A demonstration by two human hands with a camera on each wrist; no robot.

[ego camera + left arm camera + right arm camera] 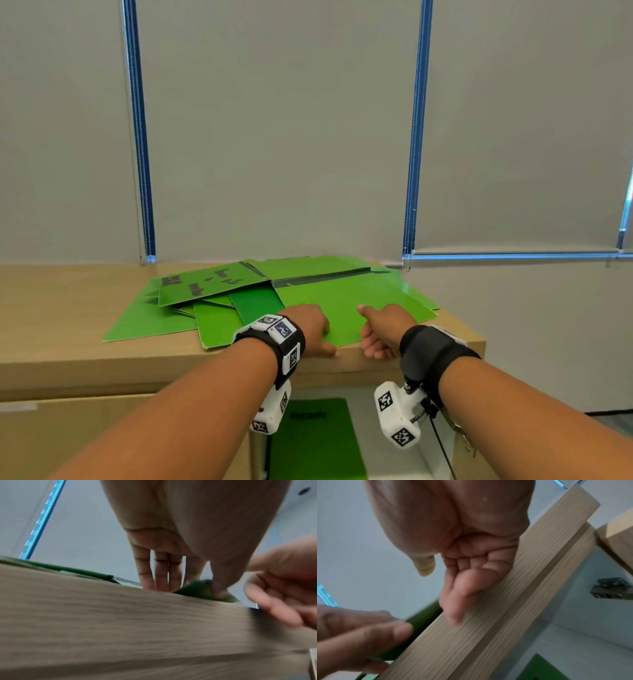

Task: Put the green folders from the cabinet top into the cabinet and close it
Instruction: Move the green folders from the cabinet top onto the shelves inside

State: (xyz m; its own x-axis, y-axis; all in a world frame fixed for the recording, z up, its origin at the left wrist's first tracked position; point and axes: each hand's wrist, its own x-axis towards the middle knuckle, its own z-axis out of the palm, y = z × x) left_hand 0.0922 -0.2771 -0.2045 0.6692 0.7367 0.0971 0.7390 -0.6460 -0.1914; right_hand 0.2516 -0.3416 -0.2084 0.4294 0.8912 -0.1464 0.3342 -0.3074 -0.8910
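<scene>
Both forearms reach in from the near edge, each with a black wrist strap. On the left, the left hand lies on the front corner of the top green folder; in the left wrist view its fingers are straight on the pile, with the thumb pressing the folder's lifted corner. This folder tops a loose, fanned pile of green folders on the wooden cabinet top. Further right, the right hand is at the cabinet's front edge, thumb over the folder, fingers loosely curled against the wood and gripping nothing. Below, inside the open cabinet, lies another green folder.
</scene>
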